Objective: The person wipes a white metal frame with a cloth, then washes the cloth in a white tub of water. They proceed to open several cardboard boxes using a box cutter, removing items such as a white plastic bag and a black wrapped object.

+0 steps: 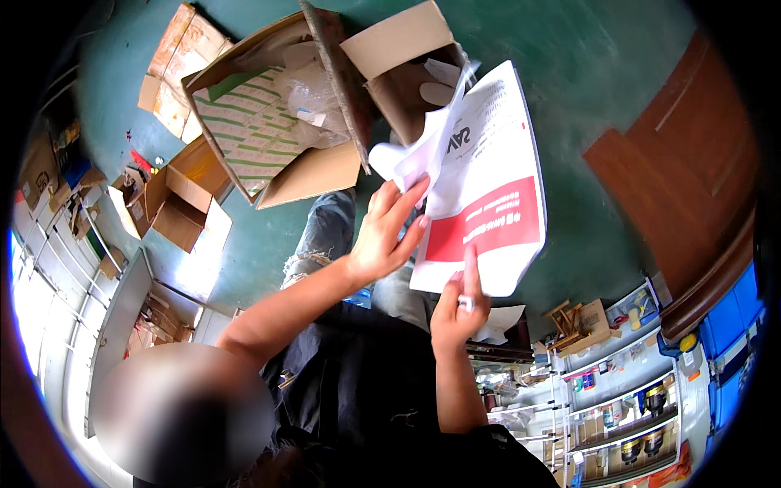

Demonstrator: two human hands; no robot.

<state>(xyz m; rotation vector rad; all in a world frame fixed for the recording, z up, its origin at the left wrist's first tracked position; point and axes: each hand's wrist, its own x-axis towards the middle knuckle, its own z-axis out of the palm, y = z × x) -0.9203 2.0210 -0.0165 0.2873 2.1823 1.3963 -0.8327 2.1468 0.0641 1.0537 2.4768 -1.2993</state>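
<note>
A white booklet [495, 146] with a red band and dark print is in front of me, tilted, its loose white leaves lifted and curled at the left. My left hand [386, 228] grips the curled leaves at the booklet's left side, its fingertips on the paper. At the lower edge, my right hand [460, 313] holds the booklet, with the index finger stretched over the red band and the other fingers bent. A small white thing shows at those bent fingers; I cannot tell what it is.
Beyond my hands, a large open carton [272, 122] holds clear plastic wrap and a green-striped sheet. A smaller open carton [399, 49] stands beside it. More cartons [183, 203] lie left on the green floor. A brown wooden piece [675, 154] is right, shelves [622, 415] lower right.
</note>
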